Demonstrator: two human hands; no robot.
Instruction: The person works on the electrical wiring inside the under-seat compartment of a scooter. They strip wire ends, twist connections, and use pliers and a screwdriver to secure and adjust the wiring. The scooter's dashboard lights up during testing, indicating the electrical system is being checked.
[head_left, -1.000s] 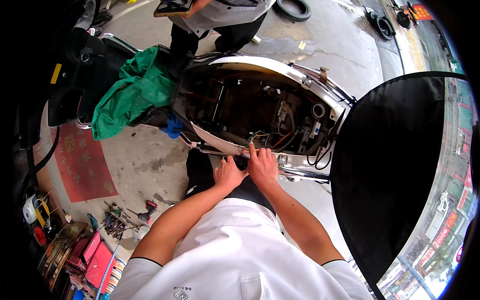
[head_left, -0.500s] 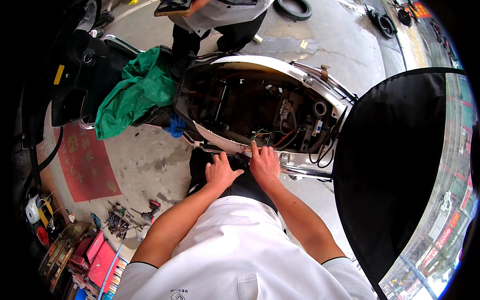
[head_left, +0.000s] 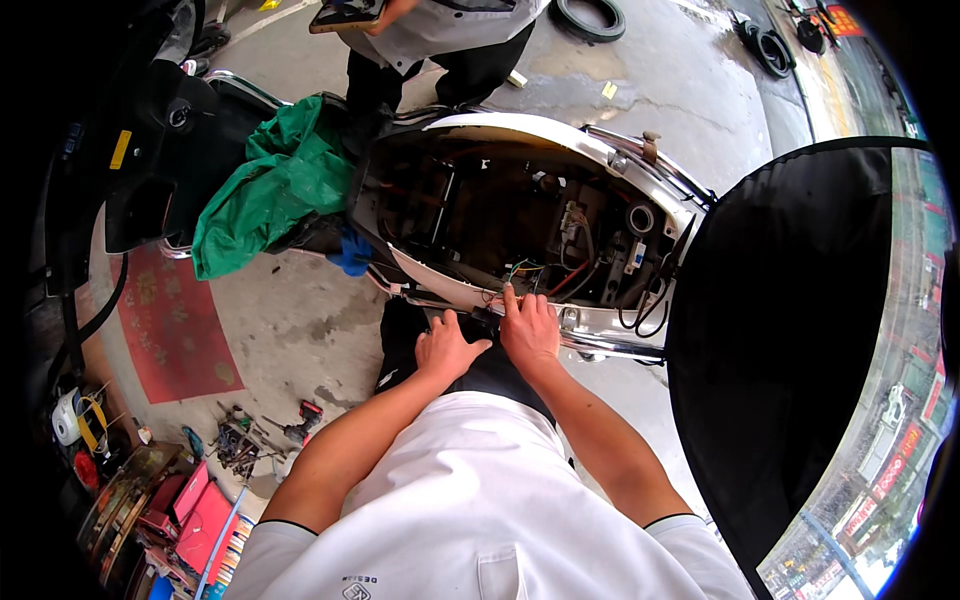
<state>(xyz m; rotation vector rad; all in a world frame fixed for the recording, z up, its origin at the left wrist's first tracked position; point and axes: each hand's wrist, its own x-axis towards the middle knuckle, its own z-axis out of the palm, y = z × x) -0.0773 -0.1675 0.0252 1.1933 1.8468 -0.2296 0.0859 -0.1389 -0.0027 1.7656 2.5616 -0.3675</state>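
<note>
An electric scooter (head_left: 560, 123) stands across in front of me with its seat compartment (head_left: 480, 240) uncovered. At the near rim my right hand (head_left: 530, 325) is closed on thin wires (head_left: 522, 268), its index finger stretched along them. The fingertips partly hide what they pinch. Just to the left, my left hand (head_left: 453, 346) has its fingers curled together and the thumb pointing right. What it grips, if anything, is hidden. A small black part (head_left: 485, 317) sits between my two hands, against the scooter's near side.
Green cloth (head_left: 265, 190) covers the scooter's footwell at left. Beyond the scooter stands another person (head_left: 440, 45) holding a phone (head_left: 346, 14). A black panel (head_left: 790, 350) rises at right. Tools (head_left: 245, 440) and a red mat (head_left: 180, 330) lie on the floor at left; a tyre (head_left: 588, 18) lies behind.
My left hand has shifted very slightly down and to the right. My right hand stays at the rim with the wires.
</note>
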